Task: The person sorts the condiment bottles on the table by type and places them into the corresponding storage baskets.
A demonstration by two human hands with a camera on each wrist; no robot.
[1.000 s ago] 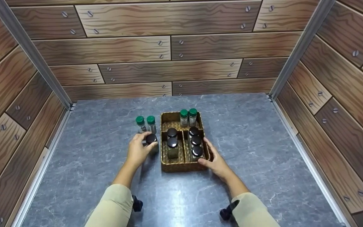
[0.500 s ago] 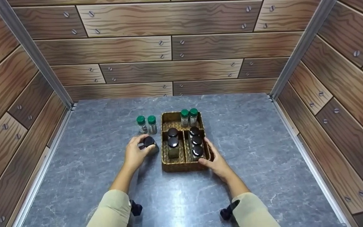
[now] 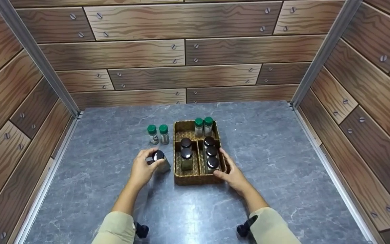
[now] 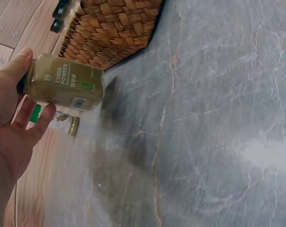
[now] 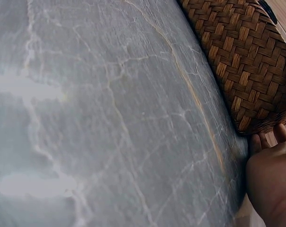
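My left hand [image 3: 142, 169] holds a clear jar of cumin powder [image 4: 67, 82] by its black lid, thumb on one side and fingers on the other. In the head view the jar leans slightly beside the left wall of a brown woven basket [image 3: 198, 180]. My right hand [image 3: 234, 177] grips the basket's front right corner, thumb at the rim and fingers along the outer right wall. Two black-lidded jars [image 3: 187, 164] stand in the front left compartment, and three black-lidded jars [image 3: 212, 163] line the front right one.
Two green-capped bottles [image 3: 208, 126] stand in the basket's back compartment, toward its right. Left of the basket, another pair of green-capped bottles [image 3: 164, 134] stands on the grey marbled table [image 3: 266, 145]. Wood-patterned walls [image 3: 147, 54] enclose the table at the back and sides.
My left hand has drawn the cumin jar a little toward me and left, away from the green-capped bottles, and the jar has tilted. The right hand stays at the basket corner.
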